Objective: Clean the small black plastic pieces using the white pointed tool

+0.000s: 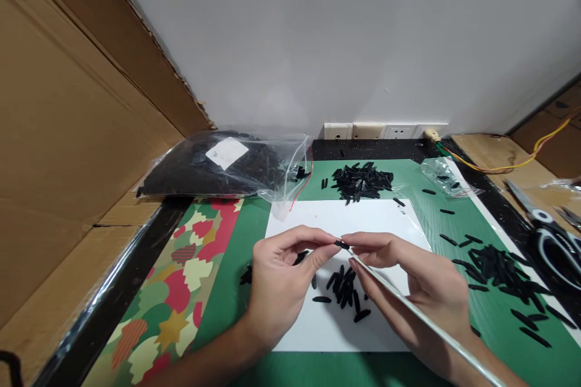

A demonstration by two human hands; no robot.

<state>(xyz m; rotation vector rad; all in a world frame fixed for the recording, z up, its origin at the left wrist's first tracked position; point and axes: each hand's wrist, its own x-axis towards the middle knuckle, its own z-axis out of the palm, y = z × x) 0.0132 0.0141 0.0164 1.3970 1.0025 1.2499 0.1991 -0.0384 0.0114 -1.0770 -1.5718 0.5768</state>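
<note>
Both hands meet over a white sheet [318, 217] on a green mat [254, 236]. My left hand [281, 278] and my right hand [408, 278] pinch one small black oblong piece [342, 245] between their fingertips. A thin pale rod [422, 320] also lies in my right hand, running along the forearm toward the lower right. Below the fingertips, a small cluster of the same black pieces [344, 290] rests on the sheet. A few more show under my left palm.
A heap of black pieces [362, 181] lies behind the sheet, another heap [499, 266] to the right. A full clear bag [218, 163] sits at back left, scissors [549, 236] at right, wall sockets [385, 130] behind, cardboard [68, 133] on the left.
</note>
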